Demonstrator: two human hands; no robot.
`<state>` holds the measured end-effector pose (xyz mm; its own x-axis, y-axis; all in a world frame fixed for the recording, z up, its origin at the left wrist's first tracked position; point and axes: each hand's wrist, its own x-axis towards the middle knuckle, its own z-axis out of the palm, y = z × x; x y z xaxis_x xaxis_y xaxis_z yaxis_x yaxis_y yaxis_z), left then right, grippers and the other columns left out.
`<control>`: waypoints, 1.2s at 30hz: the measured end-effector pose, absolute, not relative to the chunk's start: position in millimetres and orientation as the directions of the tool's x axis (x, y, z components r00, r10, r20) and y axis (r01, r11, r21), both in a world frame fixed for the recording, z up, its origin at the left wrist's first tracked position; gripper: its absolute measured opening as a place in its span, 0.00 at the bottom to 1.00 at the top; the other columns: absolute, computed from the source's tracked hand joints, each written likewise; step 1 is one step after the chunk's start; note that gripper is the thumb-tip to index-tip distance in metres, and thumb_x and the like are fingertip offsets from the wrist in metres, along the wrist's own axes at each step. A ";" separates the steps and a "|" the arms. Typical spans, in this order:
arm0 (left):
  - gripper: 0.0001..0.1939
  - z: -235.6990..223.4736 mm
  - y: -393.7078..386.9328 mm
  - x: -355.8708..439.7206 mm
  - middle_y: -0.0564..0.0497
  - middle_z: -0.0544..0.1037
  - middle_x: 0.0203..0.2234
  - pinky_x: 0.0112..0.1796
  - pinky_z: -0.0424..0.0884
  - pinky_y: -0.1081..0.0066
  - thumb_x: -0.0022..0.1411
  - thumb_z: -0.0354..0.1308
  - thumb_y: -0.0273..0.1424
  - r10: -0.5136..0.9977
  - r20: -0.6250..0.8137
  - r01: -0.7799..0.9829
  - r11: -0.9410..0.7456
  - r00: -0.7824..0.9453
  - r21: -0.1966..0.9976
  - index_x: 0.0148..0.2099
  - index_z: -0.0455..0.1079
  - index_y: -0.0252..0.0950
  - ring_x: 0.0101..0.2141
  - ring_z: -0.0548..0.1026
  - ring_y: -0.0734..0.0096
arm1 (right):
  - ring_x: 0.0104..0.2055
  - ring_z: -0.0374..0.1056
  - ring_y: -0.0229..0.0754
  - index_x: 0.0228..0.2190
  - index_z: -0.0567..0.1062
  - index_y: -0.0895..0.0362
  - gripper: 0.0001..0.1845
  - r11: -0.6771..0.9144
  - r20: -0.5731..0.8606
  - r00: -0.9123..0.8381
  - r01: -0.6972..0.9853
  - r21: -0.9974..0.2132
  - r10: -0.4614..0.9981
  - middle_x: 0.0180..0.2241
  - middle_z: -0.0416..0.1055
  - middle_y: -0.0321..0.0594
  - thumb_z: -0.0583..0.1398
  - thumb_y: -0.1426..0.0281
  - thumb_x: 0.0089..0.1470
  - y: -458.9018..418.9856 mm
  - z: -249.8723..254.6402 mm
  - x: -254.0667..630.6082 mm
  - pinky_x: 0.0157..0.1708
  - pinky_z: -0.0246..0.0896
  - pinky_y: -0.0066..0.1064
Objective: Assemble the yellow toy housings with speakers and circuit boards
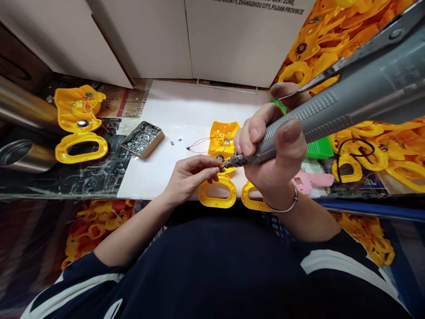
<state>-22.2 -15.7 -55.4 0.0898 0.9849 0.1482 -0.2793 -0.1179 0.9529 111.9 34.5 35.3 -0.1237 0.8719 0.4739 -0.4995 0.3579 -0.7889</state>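
Note:
My right hand (pixel 274 150) is wrapped round a grey electric screwdriver (pixel 318 110) with a lever along its side. Its tip points down-left at a yellow plastic housing half (pixel 219 133) with a ring handle (pixel 217 191). Thin red and dark wires (pixel 201 142), a small green circuit board (pixel 227 140) and a round metal part lie in or by that housing. My left hand (pixel 195 175) pinches with thumb and forefinger right at the screwdriver tip; whatever is between the fingertips is too small to make out. Another yellow ring handle (pixel 254 197) lies partly under my right hand.
A box of small screws (pixel 143 138) stands on the white board (pixel 172 104), with a few loose ones beside it. Another wired yellow housing (pixel 79 110) lies left, near metal cylinders (pixel 28 155). Right are a green basket (pixel 320 148), a pink part (pixel 314 180) and heaped yellow parts (pixel 398 146).

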 end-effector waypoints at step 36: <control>0.20 -73.2 -28.6 -18.6 0.40 0.78 0.43 0.36 0.75 0.65 0.72 0.48 0.36 0.849 0.335 0.669 -0.527 0.407 0.523 0.61 0.60 0.32 0.37 0.79 0.61 | 0.18 0.57 0.34 0.40 0.67 0.45 0.20 0.483 0.547 -0.180 -0.302 -0.822 0.818 0.22 0.61 0.26 0.66 0.53 0.49 76.3 -20.2 101.8 0.20 0.57 0.31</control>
<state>-18.6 -28.6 -73.2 0.4074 0.8495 0.3353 0.6695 -0.5275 0.5230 101.8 76.3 -20.2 -0.1796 0.8180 0.5465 -0.3016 0.4830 -0.8220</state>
